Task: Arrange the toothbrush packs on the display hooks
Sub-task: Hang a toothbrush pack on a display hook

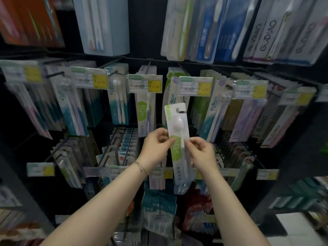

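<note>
Nearest, from the bottom edge: two bare forearms reaching up and forward, close together. Thin bracelet (pixel 141 167) on the left wrist.

At mid-frame, left hand (pixel 156 144) and right hand (pixel 200 151) side by side, both pinching one toothbrush pack (pixel 177 125) around its middle. Left fingertips on its left edge, right thumb and fingers on its right edge, the two hands nearly touching across the card.

Pack white with a green stripe, held upright with its top tipped slightly left. White brush head visible under the clear blister. Hang slot (pixel 180 109) at the top just below a white-and-yellow price label (pixel 195 86). Impossible to tell whether the slot is on a hook or only in front of one.

Just beyond and below the hands: a lower row of black wire hooks (pixel 124 148) jutting toward the viewer, loaded with small carded packs, with label strips (pixel 40 169) at the tips.

Behind the held pack: a middle row of hanging packs, among them a teal-and-white pair pack (pixel 118 100) and a green-and-purple pack (pixel 145 110). One bare hook (pixel 55 74) at the left.

Farthest, at the top: pale blue packs (pixel 104 25), blue packs (pixel 205 27) and grey packs marked GUDIAO (pixel 276 32), all blurred.
</note>
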